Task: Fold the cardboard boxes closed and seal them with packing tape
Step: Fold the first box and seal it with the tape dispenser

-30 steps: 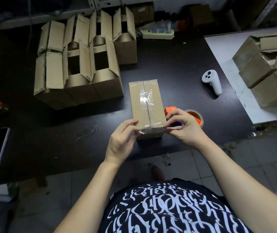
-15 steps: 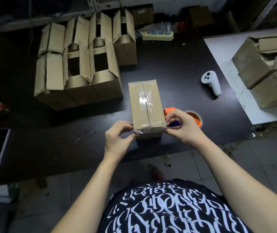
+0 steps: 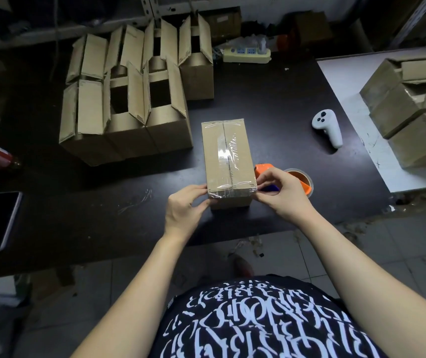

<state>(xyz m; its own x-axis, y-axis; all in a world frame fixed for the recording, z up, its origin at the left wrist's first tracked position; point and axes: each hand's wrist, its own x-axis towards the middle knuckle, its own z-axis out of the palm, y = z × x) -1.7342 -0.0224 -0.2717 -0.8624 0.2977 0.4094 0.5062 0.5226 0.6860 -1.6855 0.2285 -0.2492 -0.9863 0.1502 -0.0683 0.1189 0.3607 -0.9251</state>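
Cardboard box (image 3: 226, 156), taped shut, contents hidden; left hand (image 3: 184, 210) and right hand (image 3: 283, 193) pinch its near corners. Open boxes (image 3: 126, 99) behind show dark interiors.

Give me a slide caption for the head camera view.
Both hands press tape onto the near end of a sealed cardboard box on a dark table.
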